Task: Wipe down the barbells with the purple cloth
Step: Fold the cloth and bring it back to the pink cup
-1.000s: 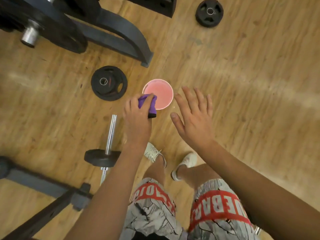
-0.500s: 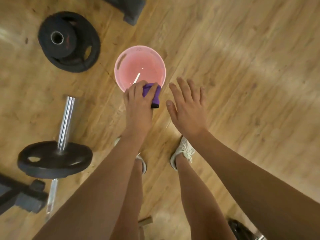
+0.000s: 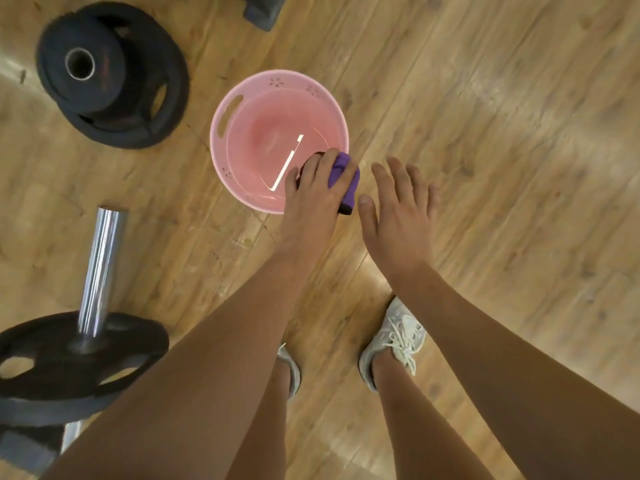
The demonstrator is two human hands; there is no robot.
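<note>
The barbell (image 3: pixel 100 258) lies on the floor at the person's left; the left hand (image 3: pixel 311 199), fingers curled round the purple cloth (image 3: pixel 343 178), has sunk to the near rim of the pink basin (image 3: pixel 235 109), the right hand (image 3: pixel 398 216) spread empty beside it; a dip before wiping, I'd guess.

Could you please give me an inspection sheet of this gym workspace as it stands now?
Surface: wooden floor, boards showing.
Job's things: purple cloth held over the near rim of the pink basin; barbell lies at lower left, with a black plate on its chrome sleeve.
Clutter: stack of black weight plates beside the basin.
Grippers: left hand grips the cloth; right hand open, fingers spread, holding nothing.
Cables: nothing seen.
Surroundings: dark machine foot at the top edge; the person's white shoes below.
</note>
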